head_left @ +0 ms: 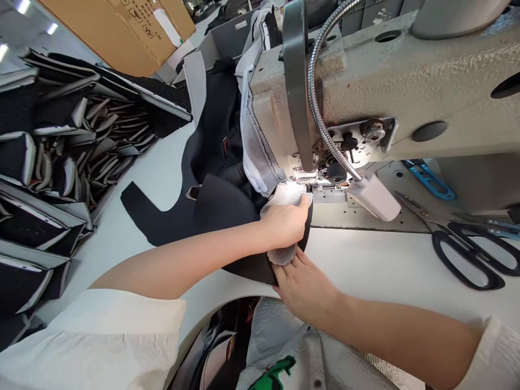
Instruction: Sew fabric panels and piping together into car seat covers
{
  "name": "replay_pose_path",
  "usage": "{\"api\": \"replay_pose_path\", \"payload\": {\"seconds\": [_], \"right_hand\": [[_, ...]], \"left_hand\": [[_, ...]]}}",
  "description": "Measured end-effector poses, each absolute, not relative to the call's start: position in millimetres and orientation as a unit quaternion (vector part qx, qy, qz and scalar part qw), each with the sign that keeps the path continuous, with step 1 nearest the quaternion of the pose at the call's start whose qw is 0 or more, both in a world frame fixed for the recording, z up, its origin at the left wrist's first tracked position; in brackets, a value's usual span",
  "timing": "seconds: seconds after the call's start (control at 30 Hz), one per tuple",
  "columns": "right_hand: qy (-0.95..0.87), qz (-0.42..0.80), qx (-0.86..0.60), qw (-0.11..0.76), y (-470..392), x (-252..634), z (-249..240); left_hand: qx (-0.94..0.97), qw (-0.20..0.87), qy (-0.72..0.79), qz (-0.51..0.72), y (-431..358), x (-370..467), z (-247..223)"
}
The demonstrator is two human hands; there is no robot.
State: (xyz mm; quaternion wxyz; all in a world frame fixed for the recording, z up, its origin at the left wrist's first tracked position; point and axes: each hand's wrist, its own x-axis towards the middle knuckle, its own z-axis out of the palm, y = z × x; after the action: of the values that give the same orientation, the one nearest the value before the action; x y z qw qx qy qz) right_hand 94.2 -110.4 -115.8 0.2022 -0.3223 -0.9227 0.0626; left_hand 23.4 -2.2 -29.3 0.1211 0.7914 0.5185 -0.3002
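A grey mesh fabric piece (283, 255) lies on black fabric (225, 208) at the needle area of a sewing machine (406, 81). My left hand (286, 221) presses on the grey piece close to the presser foot, its fingers bent together and the index finger pointing forward. Nearer to my body, my right hand (304, 287) rests at the lower end of the grey piece, fingers stretched out over the black fabric's edge. A grey and white strip (260, 141) runs back from the needle area along the machine's left side.
Large black-handled scissors (467, 249) lie right of the machine, with a blue thread cutter (430, 179) behind. A white lamp head (374, 197) hangs low beside the needle. Stacked dark pieces (36, 216) line the left. A cardboard box (122, 32) stands at the back left.
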Motion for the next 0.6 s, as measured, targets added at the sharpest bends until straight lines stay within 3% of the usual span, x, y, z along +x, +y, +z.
{"api": "replay_pose_path", "payload": {"seconds": [0.23, 0.6], "right_hand": [[-0.939, 0.057, -0.312, 0.132, -104.1, 102.0, -114.7], [-0.915, 0.036, -0.367, 0.165, -105.1, 99.9, -113.3]], "left_hand": [[0.800, 0.140, 0.480, -0.333, -20.5, 19.7, -13.9], [0.807, 0.159, 0.496, -0.277, -8.6, 14.9, -30.6]]}}
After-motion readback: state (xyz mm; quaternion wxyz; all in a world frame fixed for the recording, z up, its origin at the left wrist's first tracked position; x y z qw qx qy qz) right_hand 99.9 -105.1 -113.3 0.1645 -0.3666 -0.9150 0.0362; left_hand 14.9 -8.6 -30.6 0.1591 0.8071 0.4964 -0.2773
